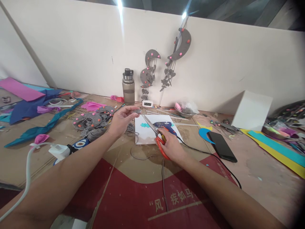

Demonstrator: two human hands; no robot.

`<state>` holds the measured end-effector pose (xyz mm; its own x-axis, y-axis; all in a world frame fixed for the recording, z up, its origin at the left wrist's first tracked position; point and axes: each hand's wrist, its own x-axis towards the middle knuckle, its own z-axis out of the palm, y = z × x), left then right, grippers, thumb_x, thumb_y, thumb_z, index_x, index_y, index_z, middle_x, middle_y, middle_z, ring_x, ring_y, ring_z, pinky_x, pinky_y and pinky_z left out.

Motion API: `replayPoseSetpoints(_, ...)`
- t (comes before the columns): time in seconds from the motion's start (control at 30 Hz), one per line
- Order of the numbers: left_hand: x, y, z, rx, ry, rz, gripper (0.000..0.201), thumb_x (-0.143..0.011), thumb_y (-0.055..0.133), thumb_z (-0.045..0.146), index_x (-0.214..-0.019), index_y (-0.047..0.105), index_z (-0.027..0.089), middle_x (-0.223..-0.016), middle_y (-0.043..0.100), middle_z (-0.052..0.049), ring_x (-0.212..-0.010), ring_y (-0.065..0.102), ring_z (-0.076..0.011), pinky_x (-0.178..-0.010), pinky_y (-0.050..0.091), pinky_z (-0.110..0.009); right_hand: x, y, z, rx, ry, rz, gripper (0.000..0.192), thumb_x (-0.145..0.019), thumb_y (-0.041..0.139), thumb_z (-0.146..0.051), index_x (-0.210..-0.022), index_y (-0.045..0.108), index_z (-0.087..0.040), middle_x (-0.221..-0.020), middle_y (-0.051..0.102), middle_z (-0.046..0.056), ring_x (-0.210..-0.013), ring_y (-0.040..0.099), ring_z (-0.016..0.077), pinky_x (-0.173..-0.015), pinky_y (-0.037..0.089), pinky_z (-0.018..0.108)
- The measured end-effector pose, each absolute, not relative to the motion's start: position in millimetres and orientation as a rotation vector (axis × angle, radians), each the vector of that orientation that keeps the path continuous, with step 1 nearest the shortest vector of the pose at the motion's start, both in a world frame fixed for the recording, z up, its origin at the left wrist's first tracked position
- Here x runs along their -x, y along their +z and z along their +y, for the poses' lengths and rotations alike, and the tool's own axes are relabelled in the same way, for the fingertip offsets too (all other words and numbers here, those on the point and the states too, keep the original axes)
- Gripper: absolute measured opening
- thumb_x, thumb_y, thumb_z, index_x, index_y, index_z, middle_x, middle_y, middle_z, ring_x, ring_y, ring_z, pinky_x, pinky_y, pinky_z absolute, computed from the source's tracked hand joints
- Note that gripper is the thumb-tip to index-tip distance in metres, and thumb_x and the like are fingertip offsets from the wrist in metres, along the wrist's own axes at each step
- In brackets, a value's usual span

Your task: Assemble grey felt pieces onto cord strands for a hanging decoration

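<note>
My left hand (121,121) is closed in a pinch on a small grey piece (137,111), too small to make out fully. In my right hand (173,147) are scissors (162,150) with red-orange handles, their blades pointing up and left towards the grey piece. Beneath the scissors a white board (145,137) lies on the table, with turquoise cut-outs (144,125) on it. A dark blue glue gun (166,126) rests on this board, partly behind my right hand. Grey yarn (140,158) trails from beside the board over the cardboard.
Grey crescents with pink and orange dots (87,120) lie left, near a white plug (59,150). A bottle (128,90) and small clock (147,103) stand behind. A phone (222,147) lies right of a black cable (205,150). Crescent hangings (184,47) hang on the wall.
</note>
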<state>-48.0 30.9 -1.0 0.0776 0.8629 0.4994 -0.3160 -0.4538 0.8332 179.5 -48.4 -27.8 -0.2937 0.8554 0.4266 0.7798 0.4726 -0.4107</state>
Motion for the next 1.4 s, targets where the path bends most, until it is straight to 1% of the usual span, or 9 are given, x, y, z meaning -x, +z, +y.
replayPoseSetpoints(0.07, 47.6, 0.1, 29.0, -1.339, 1.530, 0.584, 0.026, -0.073, 0.072, 0.032, -0.092, 0.066, 0.015, -0.089, 0.068, -0.006, -0.079, 0.066, -0.0162, -0.075, 0.052, -0.031, -180.8, -26.9, -48.6, 1.380, 0.134, -2.103, 0.038, -0.085, 0.050, -0.029, -0.121, 0.051, -0.017, -0.119, 0.063, 0.011, -0.108, 0.059, 0.0230, -0.093, 0.046, 0.036)
replayPoseSetpoints(0.17, 47.8, 0.0, 28.5, -1.290, 1.467, 0.639, 0.026, -0.075, 0.070, 0.037, -0.083, 0.062, 0.014, -0.066, 0.065, -0.002, -0.059, 0.064, -0.0137, -0.055, 0.049, -0.025, -181.8, -24.3, -49.9, 1.443, 0.050, -2.123, 0.039, -0.086, 0.049, -0.031, -0.122, 0.051, -0.019, -0.119, 0.062, 0.011, -0.108, 0.059, 0.0232, -0.092, 0.047, 0.036)
replayPoseSetpoints(0.23, 48.3, -0.9, 30.0, -1.278, 1.427, 0.663, 0.026, -0.075, 0.070, 0.038, -0.078, 0.060, 0.014, -0.060, 0.063, -0.001, -0.051, 0.060, -0.0115, -0.048, 0.045, -0.022, -181.0, -22.4, -51.4, 1.484, -0.007, -2.149, 0.037, -0.086, 0.049, -0.033, -0.121, 0.052, -0.020, -0.118, 0.063, 0.011, -0.107, 0.060, 0.0235, -0.091, 0.047, 0.035)
replayPoseSetpoints(0.3, 48.8, -1.9, 32.0, -1.265, 1.404, 0.662, 0.025, -0.074, 0.070, 0.037, -0.077, 0.060, 0.014, -0.058, 0.062, 0.000, -0.049, 0.058, -0.0103, -0.046, 0.043, -0.020, -179.6, -21.2, -52.9, 1.520, -0.053, -2.172, 0.036, -0.086, 0.049, -0.034, -0.120, 0.053, -0.021, -0.117, 0.063, 0.010, -0.107, 0.060, 0.0235, -0.091, 0.047, 0.035)
replayPoseSetpoints(0.53, 49.2, -3.0, 34.3, -1.275, 1.414, 0.665, 0.024, -0.071, 0.073, 0.031, -0.086, 0.063, 0.015, -0.060, 0.058, 0.002, -0.049, 0.051, -0.0072, -0.046, 0.040, -0.019, -178.9, -21.2, -53.3, 1.560, -0.108, -2.195, 0.037, -0.087, 0.048, -0.035, -0.120, 0.054, -0.021, -0.115, 0.065, 0.009, -0.104, 0.061, 0.0220, -0.088, 0.048, 0.032)
replayPoseSetpoints(0.8, 50.0, -5.0, 35.3, -1.291, 1.398, 0.617, 0.022, -0.071, 0.074, 0.028, -0.087, 0.066, 0.015, -0.065, 0.055, 0.003, -0.049, 0.047, -0.0046, -0.047, 0.037, -0.018, -178.0, -20.3, -54.2, 1.573, -0.064, -2.231, 0.036, -0.086, 0.050, -0.035, -0.119, 0.054, -0.022, -0.109, 0.067, 0.009, -0.100, 0.062, 0.0213, -0.084, 0.047, 0.030)
replayPoseSetpoints(1.13, 50.3, -4.5, 35.2, -1.304, 1.399, 0.617, 0.021, -0.071, 0.074, 0.027, -0.086, 0.067, 0.016, -0.067, 0.055, 0.002, -0.049, 0.047, -0.0043, -0.046, 0.036, -0.019, -176.4, -17.8, -56.9, 1.580, -0.044, -2.238, 0.033, -0.086, 0.050, -0.036, -0.116, 0.055, -0.023, -0.104, 0.068, 0.008, -0.093, 0.063, 0.0216, -0.078, 0.047, 0.029)
replayPoseSetpoints(1.3, 50.4, -4.2, 34.4, -1.324, 1.427, 0.649, 0.020, -0.072, 0.073, 0.028, -0.087, 0.067, 0.016, -0.061, 0.053, 0.003, -0.048, 0.045, -0.0046, -0.046, 0.035, -0.018, -177.5, -19.4, -56.5, 1.572, -0.050, -2.237, 0.033, -0.086, 0.049, -0.036, -0.116, 0.055, -0.023, -0.105, 0.067, 0.008, -0.094, 0.063, 0.0210, -0.079, 0.047, 0.029)
replayPoseSetpoints(1.4, 50.4, -4.2, 34.2, -1.330, 1.433, 0.653, 0.021, -0.072, 0.073, 0.028, -0.088, 0.067, 0.016, -0.061, 0.053, 0.003, -0.048, 0.045, -0.0051, -0.045, 0.035, -0.018, -177.7, -19.8, -56.3, 1.567, -0.049, -2.235, 0.034, -0.086, 0.050, -0.036, -0.117, 0.055, -0.022, -0.108, 0.067, 0.008, -0.097, 0.063, 0.0212, -0.082, 0.047, 0.029)
